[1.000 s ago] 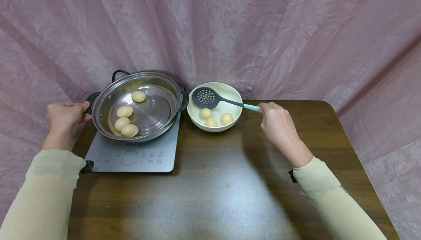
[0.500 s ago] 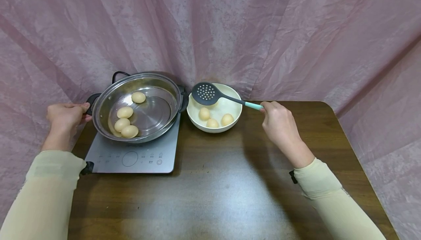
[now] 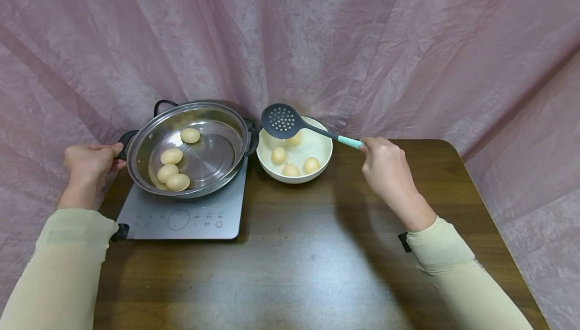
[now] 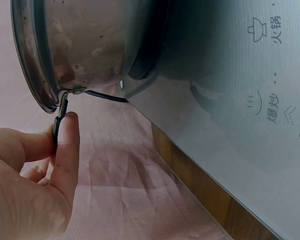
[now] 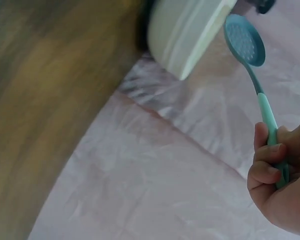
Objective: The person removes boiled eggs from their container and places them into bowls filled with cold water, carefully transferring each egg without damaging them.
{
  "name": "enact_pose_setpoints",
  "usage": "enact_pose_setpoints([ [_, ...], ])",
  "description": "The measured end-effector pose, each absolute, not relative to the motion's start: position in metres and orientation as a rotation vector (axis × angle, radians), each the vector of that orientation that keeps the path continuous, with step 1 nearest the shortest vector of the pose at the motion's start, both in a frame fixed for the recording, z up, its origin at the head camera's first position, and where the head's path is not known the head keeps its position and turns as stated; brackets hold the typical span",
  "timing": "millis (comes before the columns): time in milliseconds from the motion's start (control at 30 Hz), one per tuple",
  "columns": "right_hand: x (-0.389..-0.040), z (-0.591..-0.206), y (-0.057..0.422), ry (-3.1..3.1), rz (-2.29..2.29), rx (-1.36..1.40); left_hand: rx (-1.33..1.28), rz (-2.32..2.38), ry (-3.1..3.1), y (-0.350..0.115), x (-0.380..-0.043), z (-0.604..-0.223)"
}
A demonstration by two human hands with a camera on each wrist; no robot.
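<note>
My left hand pinches the black side handle of a wide steel pot between thumb and fingers. Inside the pot lie several eggs. In my right hand is a skimmer, gripped by its mint-green handle. Its dark perforated head carries nothing and hovers over the far left rim of a white bowl. Several eggs rest in that bowl, one of them partly hidden behind the skimmer.
The pot stands on a flat grey induction cooker with a touch panel at its front. A black cord shows behind the pot. The wooden table runs back to a pink curtain.
The skimmer's head has risen out of the bowl toward the back left, uncovering part of another egg beneath it. My right hand has shifted slightly right; my left hand stays at the pot handle.
</note>
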State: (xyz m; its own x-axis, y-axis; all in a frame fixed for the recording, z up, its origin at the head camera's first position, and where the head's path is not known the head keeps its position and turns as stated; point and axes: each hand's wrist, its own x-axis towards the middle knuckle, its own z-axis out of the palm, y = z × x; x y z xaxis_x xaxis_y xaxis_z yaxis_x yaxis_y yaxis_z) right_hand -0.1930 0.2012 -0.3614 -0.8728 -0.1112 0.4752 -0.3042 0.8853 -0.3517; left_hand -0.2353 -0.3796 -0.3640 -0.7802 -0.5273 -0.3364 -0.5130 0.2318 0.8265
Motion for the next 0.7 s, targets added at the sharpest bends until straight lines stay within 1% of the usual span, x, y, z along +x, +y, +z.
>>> enact_pose_setpoints([
  [367,-0.188,-0.325,0.18,-2.622,0.816,0.205,1.038,-1.624,-2.468,-0.381,-0.236,-0.365],
  [533,-0.185,-0.313,0.159,-2.585,0.826,0.297,1.03,-1.661,-2.431,-0.379,-0.236,-0.363],
  [700,-0.186,-0.311,0.136,-2.569,0.795,0.426,1.048,-1.671,-2.42,-0.378,-0.235,-0.363],
])
